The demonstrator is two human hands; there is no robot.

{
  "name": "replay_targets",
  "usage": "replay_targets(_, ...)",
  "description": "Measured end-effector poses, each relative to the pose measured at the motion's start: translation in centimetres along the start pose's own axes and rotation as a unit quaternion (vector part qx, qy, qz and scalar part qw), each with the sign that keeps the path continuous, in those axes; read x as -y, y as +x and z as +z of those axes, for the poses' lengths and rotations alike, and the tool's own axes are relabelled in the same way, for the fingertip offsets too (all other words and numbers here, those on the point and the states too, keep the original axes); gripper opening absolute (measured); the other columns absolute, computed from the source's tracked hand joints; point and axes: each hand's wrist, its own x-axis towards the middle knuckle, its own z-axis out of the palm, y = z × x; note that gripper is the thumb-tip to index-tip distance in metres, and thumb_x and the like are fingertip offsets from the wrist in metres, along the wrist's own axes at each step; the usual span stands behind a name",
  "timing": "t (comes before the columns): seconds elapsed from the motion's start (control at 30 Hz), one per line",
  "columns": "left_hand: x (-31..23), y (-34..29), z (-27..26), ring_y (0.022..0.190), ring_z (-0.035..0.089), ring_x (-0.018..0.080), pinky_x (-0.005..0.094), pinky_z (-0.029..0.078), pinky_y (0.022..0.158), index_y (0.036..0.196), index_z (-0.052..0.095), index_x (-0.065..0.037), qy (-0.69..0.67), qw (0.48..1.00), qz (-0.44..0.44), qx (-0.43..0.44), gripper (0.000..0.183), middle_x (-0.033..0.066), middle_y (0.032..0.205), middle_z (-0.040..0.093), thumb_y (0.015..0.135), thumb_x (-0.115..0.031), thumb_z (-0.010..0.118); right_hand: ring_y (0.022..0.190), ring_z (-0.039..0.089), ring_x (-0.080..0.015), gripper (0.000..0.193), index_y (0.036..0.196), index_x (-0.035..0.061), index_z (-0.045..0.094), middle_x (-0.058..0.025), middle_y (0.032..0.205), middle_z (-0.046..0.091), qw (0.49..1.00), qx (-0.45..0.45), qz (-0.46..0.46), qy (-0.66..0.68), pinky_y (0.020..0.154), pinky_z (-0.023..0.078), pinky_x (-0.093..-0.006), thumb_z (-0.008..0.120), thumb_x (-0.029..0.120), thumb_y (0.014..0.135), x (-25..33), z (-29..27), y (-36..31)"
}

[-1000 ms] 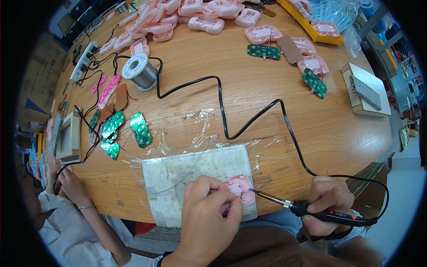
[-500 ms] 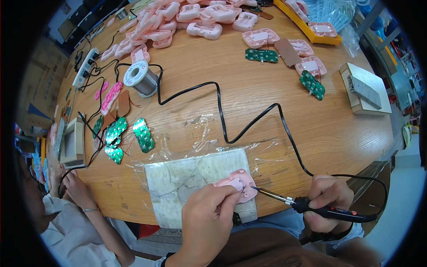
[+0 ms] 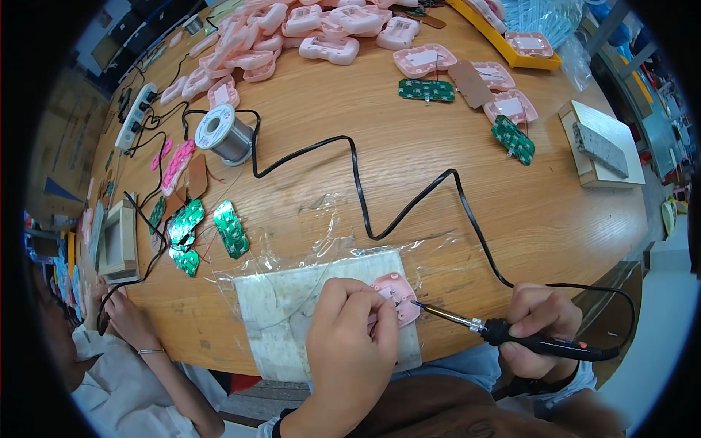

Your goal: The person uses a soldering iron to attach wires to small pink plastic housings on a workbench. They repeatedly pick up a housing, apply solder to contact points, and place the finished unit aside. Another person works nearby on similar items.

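My right hand (image 3: 542, 325) grips a black-handled soldering iron (image 3: 499, 333), its slim metal tip pointing left at the edge of a pink plastic shell half (image 3: 398, 285). Closed over the shell's left side is my left hand (image 3: 349, 350), thumb and fingers bunched together and covering much of it. Small dark bits, perhaps wires or contacts, show inside the shell, too small to make out. Shell and hand are over a whitish, stained pad (image 3: 274, 343) at the table's front edge.
The iron's black cord (image 3: 355, 168) snakes across the table past a solder wire spool (image 3: 225, 135). Green circuit boards (image 3: 231, 229) lie at left, more at back right. Pink shells (image 3: 328, 50) heap at the back. A person's arm (image 3: 164, 372) rests at left.
My left hand has shifted slightly right and its fingers have bunched up over the shell, hiding more of it. The soldering iron has hardly moved.
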Motion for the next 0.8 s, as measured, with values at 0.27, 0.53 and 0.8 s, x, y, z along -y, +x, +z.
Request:
replay_targets(0.27,-0.3,0.3,-0.4,0.067,0.062,0.0179,0.0263,0.051,0.059,0.078,0.062,0.005,0.012,0.999,-0.042,0.028,0.007,0.0106,0.083,0.056,0.076,0.005,0.069,0.048,0.052,-0.0176,0.026,0.082,0.0059,0.057,-0.0066,0.061,0.057,1.0,0.024,0.005,-0.003,0.044,0.036,-0.0276,0.076,0.002,0.066,-0.6,0.5,1.0)
replay_targets(0.53,-0.8,0.6,-0.4,0.066,0.062,0.0168,0.0259,0.053,0.06,0.078,0.063,0.005,0.001,0.997,-0.076,0.035,0.007,0.0104,0.083,0.056,0.077,0.004,0.069,0.049,0.051,-0.0192,0.025,0.08,0.0056,0.058,-0.006,0.062,0.055,0.998,0.062,-0.014,-0.014,0.044,0.036,-0.0288,0.076,0.002,0.064,-0.6,0.8,2.5)
replay_targets(0.8,-0.9,0.8,-0.4,0.065,0.061,0.0162,0.0254,0.051,0.059,0.077,0.063,0.005,0.013,0.996,-0.081,0.035,0.007,0.0104,0.081,0.056,0.077,0.004,0.069,0.049,0.051,-0.0184,0.022,0.08,0.0055,0.059,-0.0061,0.061,0.053,0.999,0.035,-0.03,-0.008,0.044,0.036,-0.0306,0.075,0.003,0.065,-0.1,0.1,3.1)
